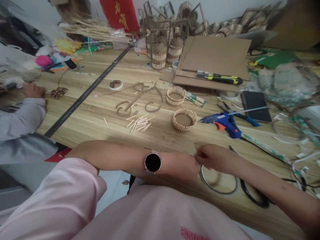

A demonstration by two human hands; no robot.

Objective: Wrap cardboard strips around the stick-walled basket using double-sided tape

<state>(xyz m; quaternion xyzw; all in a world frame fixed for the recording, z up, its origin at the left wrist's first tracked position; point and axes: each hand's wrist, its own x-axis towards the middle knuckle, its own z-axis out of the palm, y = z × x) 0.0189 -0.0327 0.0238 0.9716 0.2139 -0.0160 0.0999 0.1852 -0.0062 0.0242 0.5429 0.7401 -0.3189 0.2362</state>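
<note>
My left hand (187, 164) and my right hand (210, 156) meet at the table's front edge, fingers curled in together. What they pinch, if anything, is hidden. A thin grey hoop (218, 192) lies just below my right hand, its left side running up to my fingers; I cannot tell whether they grip it. Beyond the hands stands a round stick-walled basket (184, 120) with a brown base, and a similar ring of sticks (175, 96) behind it. A blue glue gun (225, 121) lies right of the basket. Short wooden sticks (140, 124) are piled to the left.
Pliers (246, 118), a black notebook (257, 106) and cables lie at the right. Cardboard sheets (215, 53) carry a yellow-black utility knife (225, 79). Small stick lanterns (159, 55) stand behind. Curled brown strips (152, 106) lie centrally. Another person's arm (25, 111) rests at left.
</note>
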